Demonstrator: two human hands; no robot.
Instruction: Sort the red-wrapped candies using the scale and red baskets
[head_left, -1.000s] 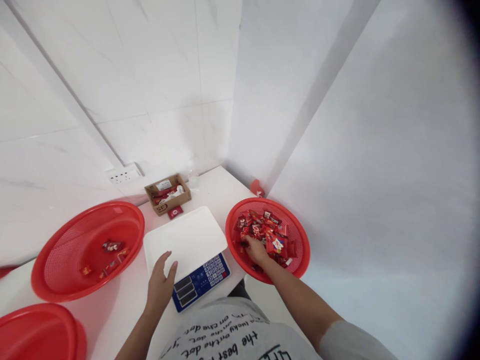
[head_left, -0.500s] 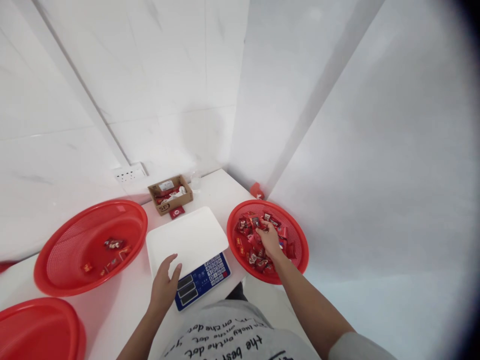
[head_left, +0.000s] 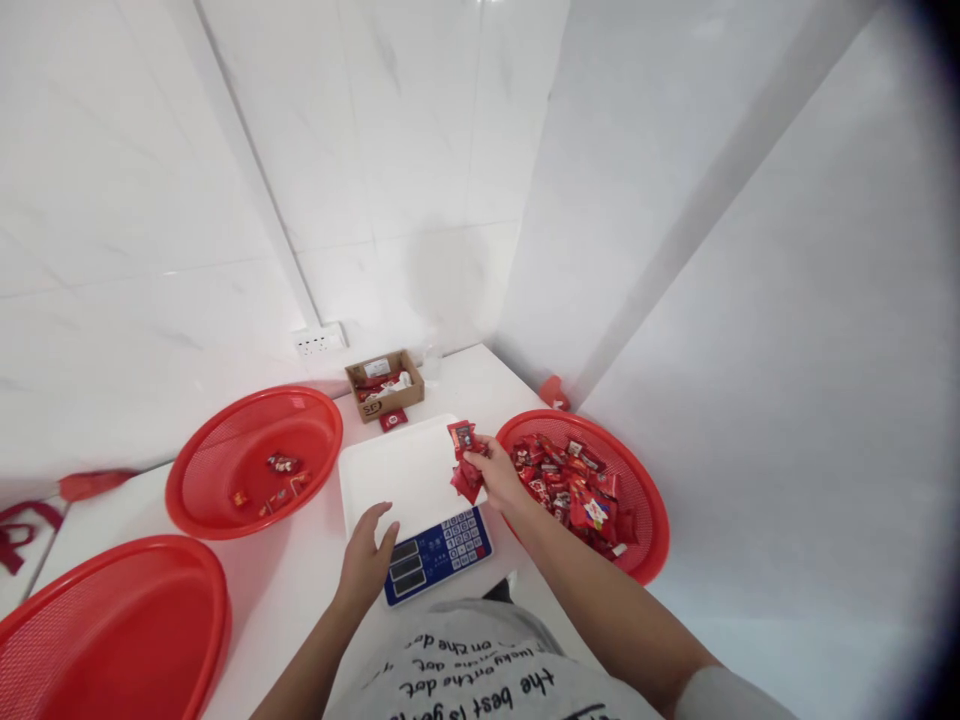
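My right hand is closed on a small bunch of red-wrapped candies, held above the right part of the scale's white tray. Beside it, the right red basket holds a heap of similar red packets. At the scale's near left edge is my left hand, fingers apart with nothing in them. The blue keypad panel of the scale faces me; its displays look dark.
A red basket with a few packets stands to the left, and another red basket is nearer me. Behind the scale sit a small cardboard box and a red packet. Walls close in the back and right.
My right hand has come up out of the right basket with candies and moved left over the scale tray. My left hand stays by the scale. The view has shifted left.
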